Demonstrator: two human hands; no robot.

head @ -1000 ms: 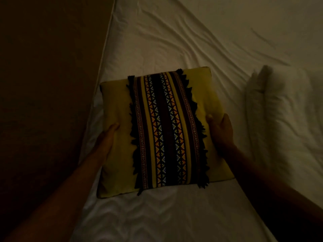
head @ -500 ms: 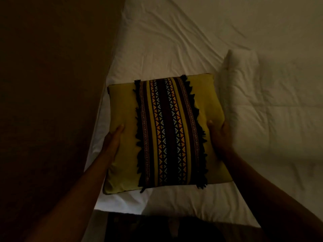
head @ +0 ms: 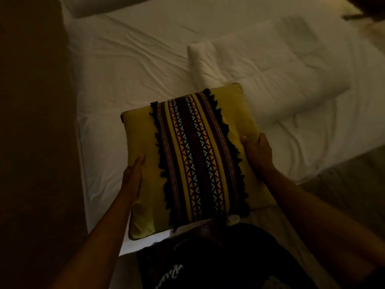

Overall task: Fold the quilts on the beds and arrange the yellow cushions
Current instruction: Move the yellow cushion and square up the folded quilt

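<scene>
Head view shows you holding the yellow cushion (head: pixel 183 163) by its side edges, left hand (head: pixel 133 176) and right hand (head: pixel 258 155) each clamped on it. Its long axis points toward the folded quilt (head: pixel 270 80) just beyond, above the bed (head: pixel 125 69).

Person's body as seen from the head camera. Both forearms are bare, with no sleeves reaching the wrists; the left hand (head: pixel 132 176) and right hand (head: pixel 258 155) are bare, without gloves. At the lower edge a dark garment (head: pixel 218 259) covers the torso, bearing pale script lettering too blurred to read.
</scene>
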